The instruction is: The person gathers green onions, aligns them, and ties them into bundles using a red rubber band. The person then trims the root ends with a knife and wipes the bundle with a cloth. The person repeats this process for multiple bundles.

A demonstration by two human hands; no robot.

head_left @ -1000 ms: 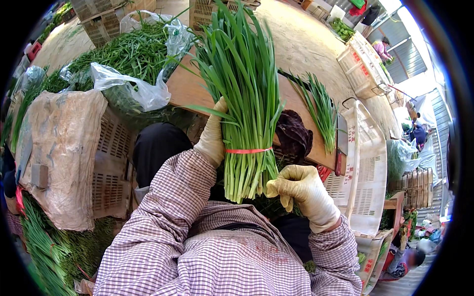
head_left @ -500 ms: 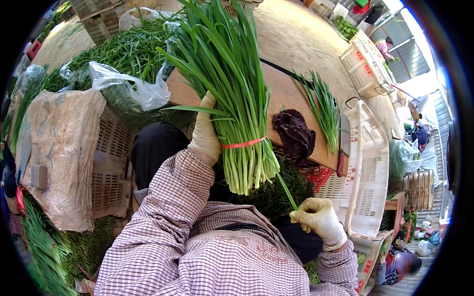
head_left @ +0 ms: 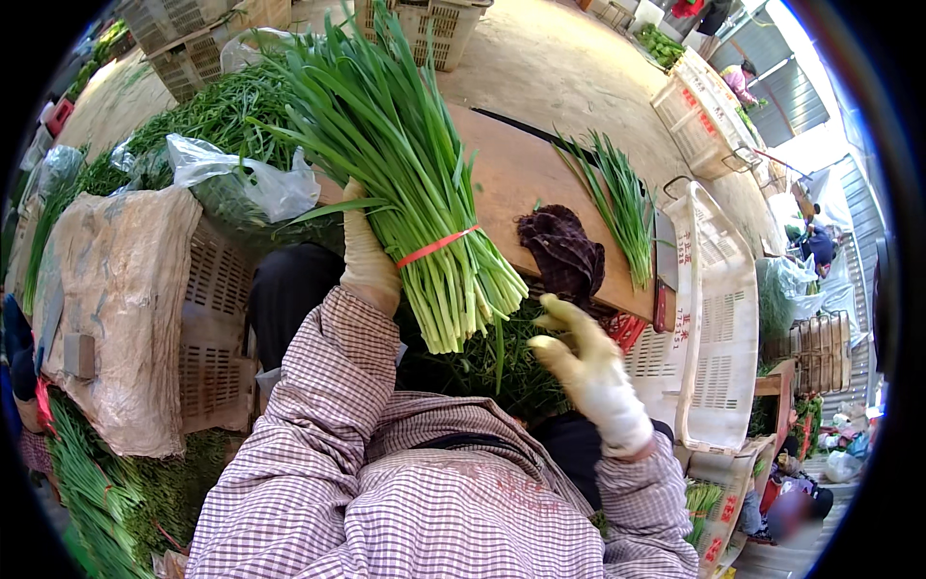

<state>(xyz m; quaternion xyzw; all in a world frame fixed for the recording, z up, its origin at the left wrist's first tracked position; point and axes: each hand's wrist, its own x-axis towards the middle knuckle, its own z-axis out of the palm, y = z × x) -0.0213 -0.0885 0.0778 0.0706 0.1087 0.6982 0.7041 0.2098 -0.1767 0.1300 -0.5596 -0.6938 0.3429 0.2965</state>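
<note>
My gloved left hand grips a large bunch of green leafy stalks, bound by a red band and tilted with its pale cut ends toward the lower right. My gloved right hand is open, fingers apart, just right of those ends and not touching them. Below the bunch a single green leaf hangs over a dark heap of greens. Beyond the hands a wooden board carries a dark crumpled cloth, a smaller pile of stalks and a knife.
White plastic crates stand at the right. At left are a sack-covered crate with a grey block, and bagged greens. Co-workers are at the far right; more crates stand behind.
The bunch has moved up and left and tilted further. My right hand, which was pulling a single leaf down from it, has opened, released the leaf and risen toward the cut ends.
</note>
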